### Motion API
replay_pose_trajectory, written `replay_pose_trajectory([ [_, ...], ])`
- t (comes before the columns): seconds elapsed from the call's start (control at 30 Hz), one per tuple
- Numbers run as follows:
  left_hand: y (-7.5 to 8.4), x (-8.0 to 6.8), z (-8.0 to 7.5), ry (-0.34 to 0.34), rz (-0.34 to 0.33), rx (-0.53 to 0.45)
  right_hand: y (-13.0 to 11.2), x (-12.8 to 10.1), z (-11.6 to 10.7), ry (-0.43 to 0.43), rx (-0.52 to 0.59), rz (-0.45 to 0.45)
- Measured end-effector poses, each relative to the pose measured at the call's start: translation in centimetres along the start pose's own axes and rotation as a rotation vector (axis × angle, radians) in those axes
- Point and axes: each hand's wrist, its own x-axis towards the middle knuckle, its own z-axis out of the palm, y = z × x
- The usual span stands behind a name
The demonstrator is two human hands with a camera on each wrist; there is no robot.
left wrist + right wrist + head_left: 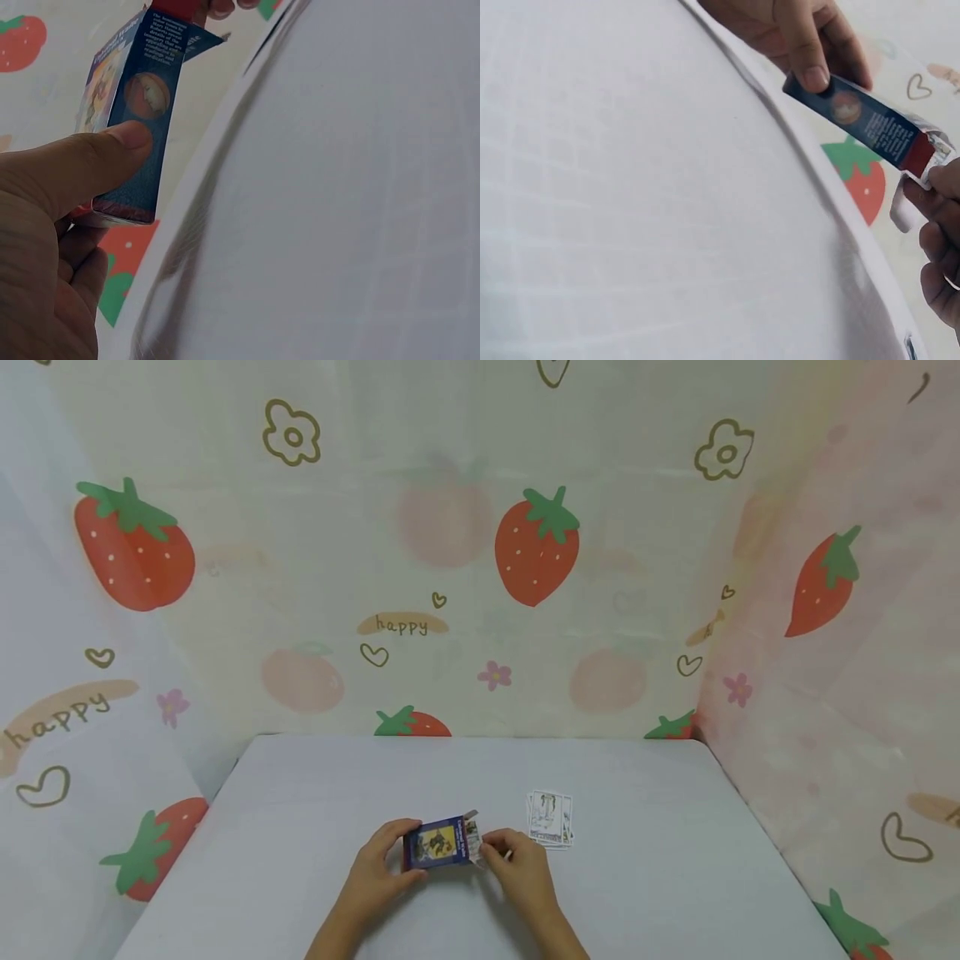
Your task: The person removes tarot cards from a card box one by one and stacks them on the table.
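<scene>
A blue tarot card box with a yellow picture on its front is held above the white table, its open end to the right. My left hand grips the closed end. In the left wrist view, the thumb lies along the printed narrow side. At the open end, my right hand pinches the edge of the cards that show at the mouth of the box. A loose flap hangs there in the right wrist view. Most of the cards are hidden inside the box.
A small loose stack of tarot cards lies on the white table, beyond my right hand. Curtains printed with strawberries, hearts and flowers stand around the table's back and sides.
</scene>
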Motion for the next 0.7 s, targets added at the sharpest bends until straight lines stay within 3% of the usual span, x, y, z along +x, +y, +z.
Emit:
replay_pose_trajectory([
  [0.7, -0.5, -0.1, -0.1, 0.041, 0.022, 0.005, -0.9, 0.9, -1.8, 0.016, -0.023, -0.008],
])
